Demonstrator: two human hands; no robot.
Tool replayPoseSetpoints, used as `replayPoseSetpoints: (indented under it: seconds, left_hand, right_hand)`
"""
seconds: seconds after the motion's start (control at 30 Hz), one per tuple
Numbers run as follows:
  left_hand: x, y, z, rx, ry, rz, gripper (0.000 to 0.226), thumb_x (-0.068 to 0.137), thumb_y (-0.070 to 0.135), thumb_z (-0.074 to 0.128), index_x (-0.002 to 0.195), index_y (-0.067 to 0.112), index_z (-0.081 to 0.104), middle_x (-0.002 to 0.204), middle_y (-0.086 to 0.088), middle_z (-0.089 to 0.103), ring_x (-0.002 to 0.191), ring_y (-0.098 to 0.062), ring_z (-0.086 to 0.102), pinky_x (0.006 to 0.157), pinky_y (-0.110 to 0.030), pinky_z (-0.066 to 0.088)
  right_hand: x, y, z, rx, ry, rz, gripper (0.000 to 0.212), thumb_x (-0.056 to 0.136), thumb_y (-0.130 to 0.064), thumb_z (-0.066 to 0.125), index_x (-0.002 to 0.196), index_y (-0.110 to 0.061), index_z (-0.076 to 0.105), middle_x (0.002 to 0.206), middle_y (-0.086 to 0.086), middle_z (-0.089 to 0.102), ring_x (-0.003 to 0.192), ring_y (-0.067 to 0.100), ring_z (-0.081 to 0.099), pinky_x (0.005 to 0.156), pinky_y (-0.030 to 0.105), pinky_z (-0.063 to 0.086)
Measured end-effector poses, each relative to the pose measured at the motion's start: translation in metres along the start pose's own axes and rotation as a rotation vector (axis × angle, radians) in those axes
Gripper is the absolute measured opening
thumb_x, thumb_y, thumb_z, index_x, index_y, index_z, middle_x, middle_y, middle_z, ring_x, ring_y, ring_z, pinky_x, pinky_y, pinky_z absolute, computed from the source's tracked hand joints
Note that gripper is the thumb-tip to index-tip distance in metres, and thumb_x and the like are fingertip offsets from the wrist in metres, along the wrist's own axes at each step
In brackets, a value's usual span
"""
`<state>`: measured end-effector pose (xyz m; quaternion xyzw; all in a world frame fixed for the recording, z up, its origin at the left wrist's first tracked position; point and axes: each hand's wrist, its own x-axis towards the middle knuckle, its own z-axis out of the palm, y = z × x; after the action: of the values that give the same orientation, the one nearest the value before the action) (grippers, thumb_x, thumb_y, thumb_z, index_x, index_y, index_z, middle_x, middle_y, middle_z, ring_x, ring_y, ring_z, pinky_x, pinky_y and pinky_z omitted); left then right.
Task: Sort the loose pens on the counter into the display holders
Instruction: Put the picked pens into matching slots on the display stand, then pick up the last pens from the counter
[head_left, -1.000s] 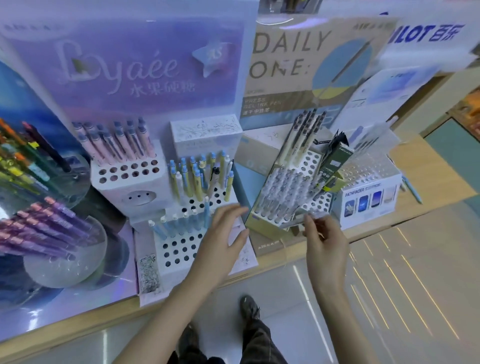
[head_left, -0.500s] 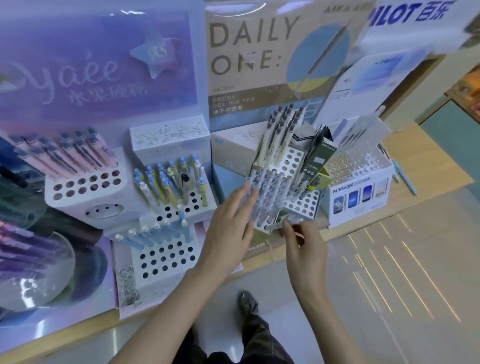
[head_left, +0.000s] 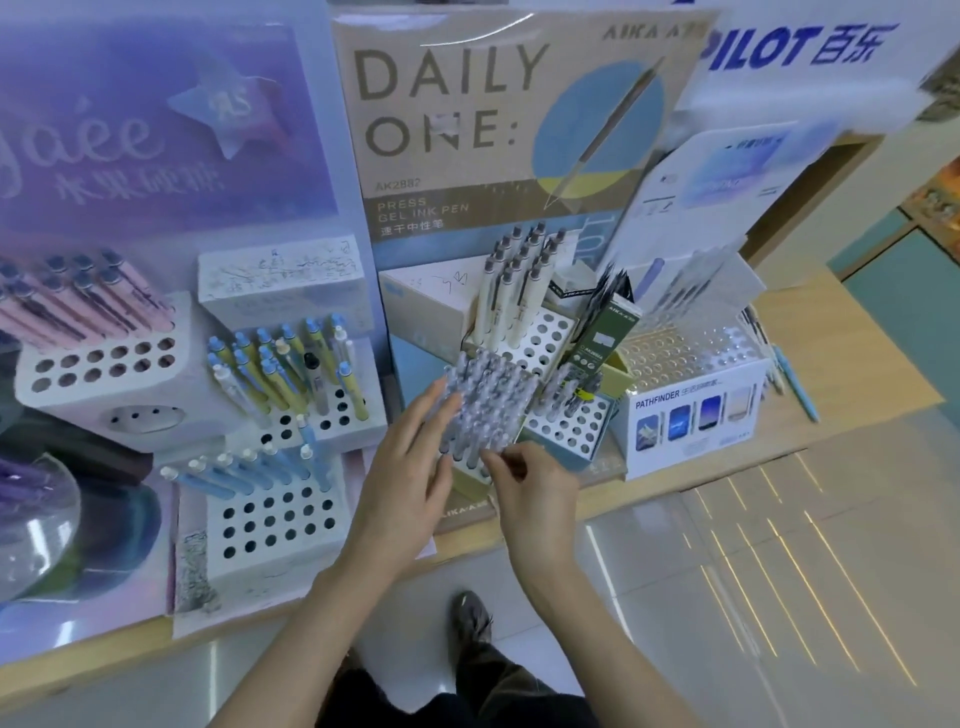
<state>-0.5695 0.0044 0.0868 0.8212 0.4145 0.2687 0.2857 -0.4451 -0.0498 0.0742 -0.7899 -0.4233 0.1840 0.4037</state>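
A tilted white holder (head_left: 546, 332) in the middle carries a dense block of clear grey pens (head_left: 488, 400), with cream pens (head_left: 514, 291) in its back rows. My left hand (head_left: 410, 467) lies open, its straight fingers touching the left side of the clear grey pens. At the front edge of that block, my right hand (head_left: 535, 493) pinches the low end of one clear pen with curled fingers. A loose blue pen (head_left: 795, 387) lies on the wooden counter (head_left: 852, 395) at the far right.
Left of my hands stand a holder of blue and yellow pens (head_left: 280, 369), a row of light blue pens (head_left: 249, 467) in a white holed block (head_left: 270, 514), and pink pens (head_left: 88, 301). A green box (head_left: 605, 332) and a Pathfinder box (head_left: 696, 415) stand to the right.
My left hand has moved right from the light blue holder onto the clear grey pens. My right hand has come in closer to the front of that block. The view has shifted right.
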Motion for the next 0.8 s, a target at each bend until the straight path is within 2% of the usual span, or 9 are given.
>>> replayPoseSetpoints:
  seconds: [0.17,0.27,0.37,0.47,0.53,0.63,0.7,0.73,0.8]
  left_hand:
    - [-0.003,0.01,0.009,-0.045,0.074,-0.102,0.057,0.09,-0.008,0.054,0.141,0.012,0.042,0.151,0.008,0.025,0.14,-0.007,0.025,0.106,-0.001,0.013]
    - [-0.003,0.016,0.012,-0.091,0.088,-0.146,0.058,0.091,-0.007,0.052,0.142,0.017,0.039,0.153,0.007,0.024,0.142,-0.009,0.024,0.104,0.0,0.014]
    - [-0.004,0.017,0.012,-0.114,0.084,-0.161,0.06,0.091,-0.006,0.052,0.141,0.022,0.036,0.154,0.01,0.021,0.144,-0.009,0.02,0.114,-0.016,0.017]
    - [-0.004,0.024,0.015,0.019,0.179,-0.129,0.052,0.089,-0.004,0.052,0.139,0.01,0.045,0.152,-0.004,0.03,0.141,-0.025,0.027,0.115,-0.041,0.024]
    - [-0.003,0.041,0.023,0.064,0.275,-0.046,0.046,0.088,0.006,0.046,0.133,0.009,0.05,0.146,-0.01,0.038,0.136,-0.029,0.033,0.113,-0.038,0.026]
    - [0.006,0.078,0.052,-0.007,0.209,0.038,0.042,0.086,0.011,0.045,0.126,0.012,0.055,0.136,-0.006,0.045,0.128,-0.022,0.041,0.112,-0.034,0.026]
    - [0.011,0.098,0.075,0.071,0.156,0.055,0.035,0.081,0.003,0.058,0.115,0.01,0.065,0.129,-0.006,0.056,0.122,-0.022,0.047,0.111,-0.054,0.024]
    - [0.013,0.105,0.084,0.135,0.146,0.044,0.034,0.078,-0.002,0.064,0.11,0.011,0.068,0.126,-0.006,0.06,0.123,-0.021,0.046,0.111,-0.061,0.017]
    - [0.02,0.113,0.101,0.218,0.157,0.031,0.03,0.079,-0.003,0.061,0.105,0.01,0.069,0.125,-0.008,0.06,0.128,-0.023,0.041,0.113,-0.059,0.005]
  right_hand:
    - [0.004,0.0,-0.007,0.098,-0.1,0.045,0.013,0.086,-0.02,0.07,0.085,-0.01,0.063,0.078,0.0,0.065,0.077,0.017,0.061,0.071,0.034,0.051]
    - [0.007,0.004,-0.014,0.121,-0.25,0.047,0.014,0.086,-0.018,0.071,0.088,-0.012,0.059,0.082,0.0,0.064,0.084,0.019,0.06,0.076,0.033,0.05]
    - [0.006,0.017,-0.028,0.137,-0.349,-0.005,0.022,0.088,-0.024,0.068,0.106,-0.014,0.062,0.096,-0.003,0.065,0.092,0.012,0.061,0.081,0.029,0.051]
    - [0.0,0.039,-0.053,0.16,-0.334,-0.011,0.022,0.092,-0.027,0.062,0.112,-0.019,0.061,0.101,-0.013,0.062,0.095,-0.004,0.058,0.077,0.014,0.047]
    - [-0.002,0.055,-0.075,0.154,-0.279,0.055,0.024,0.094,-0.033,0.057,0.116,-0.024,0.06,0.106,-0.016,0.061,0.097,-0.009,0.056,0.075,0.006,0.043]
    - [0.004,0.082,-0.111,0.103,-0.193,0.128,0.023,0.096,-0.032,0.053,0.116,-0.023,0.061,0.109,-0.012,0.063,0.099,0.0,0.059,0.079,0.009,0.044]
    - [0.012,0.103,-0.141,-0.028,-0.154,0.105,0.022,0.097,-0.026,0.053,0.115,-0.018,0.062,0.111,-0.009,0.063,0.101,0.007,0.058,0.083,0.017,0.042]
    - [0.018,0.116,-0.157,-0.118,-0.155,0.083,0.022,0.097,-0.023,0.053,0.115,-0.016,0.063,0.113,-0.006,0.062,0.102,0.009,0.056,0.084,0.017,0.039]
    - [0.034,0.147,-0.19,-0.271,-0.17,0.064,0.022,0.096,-0.02,0.053,0.114,-0.012,0.063,0.119,0.0,0.062,0.11,0.016,0.054,0.087,0.019,0.036]
